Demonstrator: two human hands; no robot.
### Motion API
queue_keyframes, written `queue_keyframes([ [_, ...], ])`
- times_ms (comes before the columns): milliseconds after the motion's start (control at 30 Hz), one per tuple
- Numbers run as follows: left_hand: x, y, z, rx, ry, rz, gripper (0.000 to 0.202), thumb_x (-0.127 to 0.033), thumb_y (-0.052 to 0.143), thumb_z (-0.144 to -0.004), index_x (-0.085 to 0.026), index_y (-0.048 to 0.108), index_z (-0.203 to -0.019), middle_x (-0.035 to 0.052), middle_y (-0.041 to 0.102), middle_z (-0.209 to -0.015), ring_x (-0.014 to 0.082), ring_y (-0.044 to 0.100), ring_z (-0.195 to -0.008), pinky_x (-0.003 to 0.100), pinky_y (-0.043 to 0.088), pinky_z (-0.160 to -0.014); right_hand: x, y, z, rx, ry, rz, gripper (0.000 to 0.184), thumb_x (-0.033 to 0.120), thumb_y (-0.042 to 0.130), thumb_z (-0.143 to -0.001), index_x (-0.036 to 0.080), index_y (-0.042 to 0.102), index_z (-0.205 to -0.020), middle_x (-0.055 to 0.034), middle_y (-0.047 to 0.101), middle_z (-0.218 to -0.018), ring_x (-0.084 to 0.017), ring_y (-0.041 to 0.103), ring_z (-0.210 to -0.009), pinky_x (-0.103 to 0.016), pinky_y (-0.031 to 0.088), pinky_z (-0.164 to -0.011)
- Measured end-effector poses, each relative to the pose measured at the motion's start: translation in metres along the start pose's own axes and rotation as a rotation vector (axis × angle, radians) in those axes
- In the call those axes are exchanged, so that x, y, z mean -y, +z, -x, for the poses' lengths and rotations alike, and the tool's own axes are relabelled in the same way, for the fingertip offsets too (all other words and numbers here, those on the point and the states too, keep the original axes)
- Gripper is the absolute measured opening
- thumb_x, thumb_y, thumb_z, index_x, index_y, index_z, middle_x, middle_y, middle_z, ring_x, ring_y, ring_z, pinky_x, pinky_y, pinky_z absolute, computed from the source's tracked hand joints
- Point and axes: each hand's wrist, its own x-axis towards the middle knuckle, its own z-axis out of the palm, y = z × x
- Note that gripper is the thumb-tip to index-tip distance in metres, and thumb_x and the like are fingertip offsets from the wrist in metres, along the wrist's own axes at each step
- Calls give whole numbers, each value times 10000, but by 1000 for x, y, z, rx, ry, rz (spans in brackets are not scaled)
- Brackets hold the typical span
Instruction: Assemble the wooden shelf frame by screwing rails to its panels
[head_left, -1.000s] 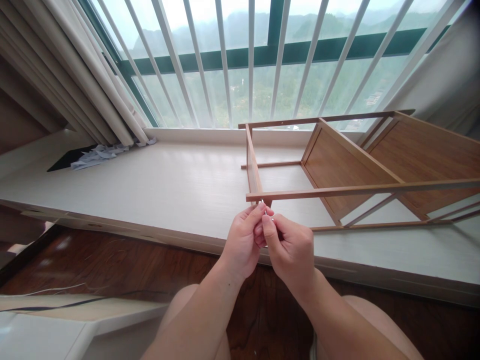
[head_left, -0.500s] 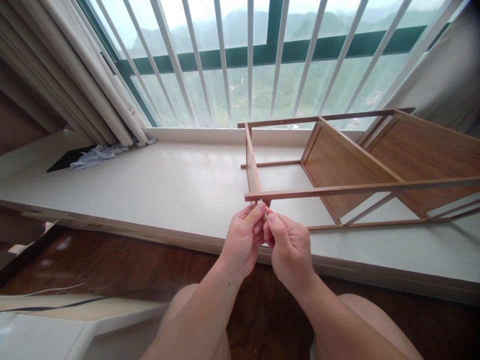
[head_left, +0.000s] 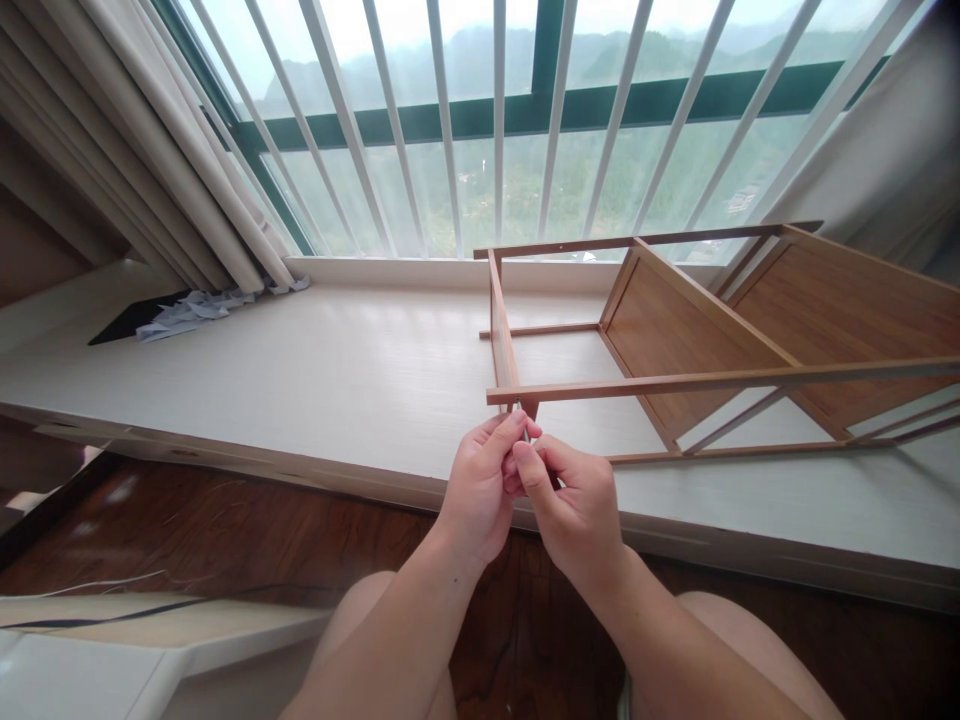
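Observation:
A wooden shelf frame (head_left: 697, 310) lies on its side on the white window ledge, its end post pointing toward me. Just below the near corner of that frame, my left hand (head_left: 484, 480) is closed in a pinch around a thin metal rod (head_left: 527, 434). The rod's upper tip is close to the underside of the near rail; whether it touches the wood I cannot tell. Beside it, my right hand (head_left: 576, 490) is closed, with thumb and fingers at the rod's lower part. Most of the rod is hidden by my fingers.
Behind the white ledge (head_left: 360, 370) stands a barred window (head_left: 499, 130). A grey curtain (head_left: 142, 140) hangs at the left, with crumpled pale scraps (head_left: 196, 312) on a dark flat piece (head_left: 124, 318) below it. A white furniture corner (head_left: 150, 660) is at lower left.
My right hand has shifted slightly lower, and its fingers have changed position around the rod. The left hand stays pinched near the rail. The view has moved slightly.

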Motion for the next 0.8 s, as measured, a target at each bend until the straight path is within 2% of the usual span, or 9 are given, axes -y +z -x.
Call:
queue_keyframes([
  [333, -3, 1, -3, 7, -6, -26, 269, -384, 683, -800, -129, 633, -731, -63, 338, -493, 45, 337, -465, 167, 294, -475, 2, 0, -2, -32, -51, 115, 353, 312, 468, -947, 174, 560, -635, 3, 522, -566, -104, 440, -526, -238, 341, -556],
  [467, -3, 2, -2, -20, 15, -38, 285, -399, 706, -775, -128, 632, -727, -59, 368, -507, 34, 312, -452, 164, 263, -450, 1, 1, -2, -31, -45, 112, 358, 311, 453, -954, 175, 558, -640, -1, 530, -575, -107, 451, -535, -236, 349, -563],
  [800, -2, 1, -4, -5, 62, -59, 289, -404, 695, -789, -128, 633, -727, -57, 393, -493, 36, 316, -439, 175, 272, -447, 5, 6, -2, -35, 39, -74, 408, 337, 444, -964, 180, 458, -588, 27, 470, -541, -90, 412, -508, -230, 332, -528],
])
